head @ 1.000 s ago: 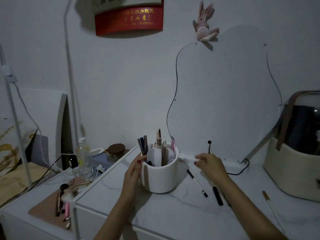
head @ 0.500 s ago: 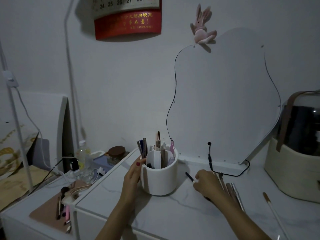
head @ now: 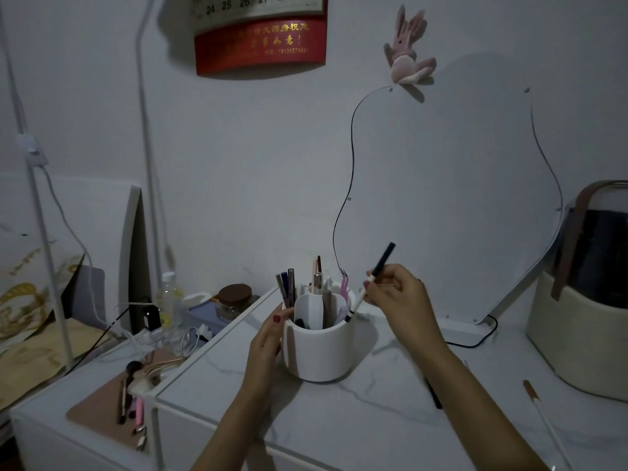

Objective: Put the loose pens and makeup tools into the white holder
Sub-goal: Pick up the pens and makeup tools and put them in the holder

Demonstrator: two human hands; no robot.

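The white holder [head: 319,348] stands on the marble-pattern table [head: 339,419], and I take it as the landmark. The left hand [head: 268,338] lies against the left wall of the holder, fingers pressed on it, the thumb near the rim. I judge this is to keep the holder from sliding or tipping while something is pushed in.

The right hand [head: 396,294] is just to the right of the holder and above its rim. Its fingers pinch a thin pen [head: 370,282] with a white body and a black cap. The pen is tilted: its lower tip is at the right part of the rim, and the black end points up and away from the holder. The tilt seems chosen so the tip can slide into a free compartment, because the compartments at the back and left already have several pens and tools standing upright.

Other things are not in the holder yet. A dark pen [head: 433,392] lies on the table to the right of the holder, partly hidden by the right forearm. Further right lies a long white tool with a brown tip [head: 540,413]. So the task looks only partly done.
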